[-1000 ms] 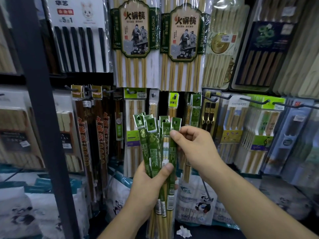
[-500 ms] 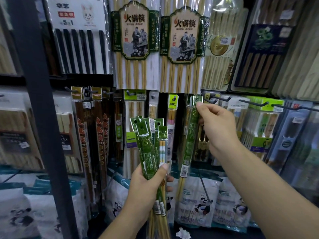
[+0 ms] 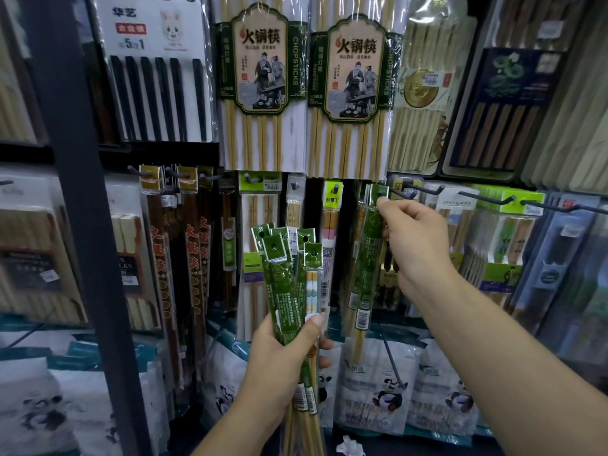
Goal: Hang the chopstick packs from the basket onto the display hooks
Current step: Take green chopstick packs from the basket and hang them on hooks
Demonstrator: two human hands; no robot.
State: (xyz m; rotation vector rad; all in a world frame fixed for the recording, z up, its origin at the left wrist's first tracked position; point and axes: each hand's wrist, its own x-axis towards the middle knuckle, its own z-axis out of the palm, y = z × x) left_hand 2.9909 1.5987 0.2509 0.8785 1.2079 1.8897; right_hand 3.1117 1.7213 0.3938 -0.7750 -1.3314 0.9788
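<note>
My left hand (image 3: pixel 283 353) grips a bundle of several green-wrapped chopstick packs (image 3: pixel 286 278), held upright in front of the display with their punched tabs fanned out at the top. My right hand (image 3: pixel 411 238) pinches the top tab of one green chopstick pack (image 3: pixel 370 255) at a display hook (image 3: pixel 381 191) under the big hot-pot chopstick packs. That pack hangs straight down beside other green packs on the same hook. The basket is out of view.
Black wire hooks (image 3: pixel 424 189) jut out to the right of my right hand, carrying light green packs (image 3: pixel 506 232). Large chopstick packs (image 3: pixel 350 93) hang above. A dark vertical post (image 3: pixel 79 225) stands at left. Panda-printed bags (image 3: pixel 388 396) fill the shelf below.
My right hand took one pack out of the bundle and carried it up and right to the hook. The left hand's bundle sank slightly and holds fewer packs.
</note>
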